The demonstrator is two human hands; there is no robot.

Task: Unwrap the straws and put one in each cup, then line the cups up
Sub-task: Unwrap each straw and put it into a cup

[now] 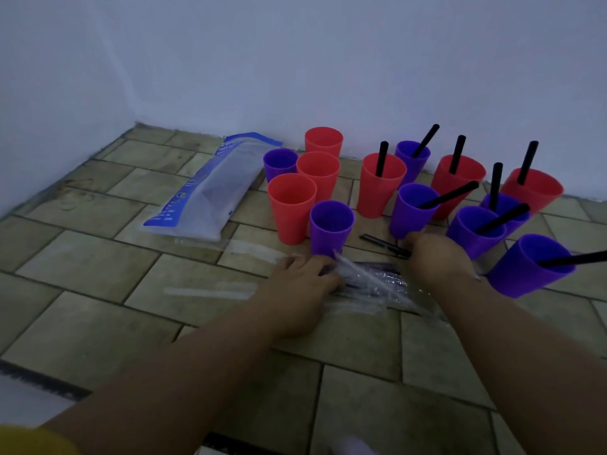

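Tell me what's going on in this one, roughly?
A person is on a tiled floor fitting cups with straws. Both hands are down at a pile of wrapped straws: the left hand rests on its near end, the right hand reaches in beside a loose black straw. Eight cups on the right already hold black straws, such as the red cup. Five cups on the left, including a purple cup, are empty. A plastic bag lies farther left.

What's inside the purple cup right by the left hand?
Nothing shows inside that purple cup: no straw sticks out, unlike the cups further right. Its very bottom is dim and partly hidden by its wall. The left hand rests just below it.
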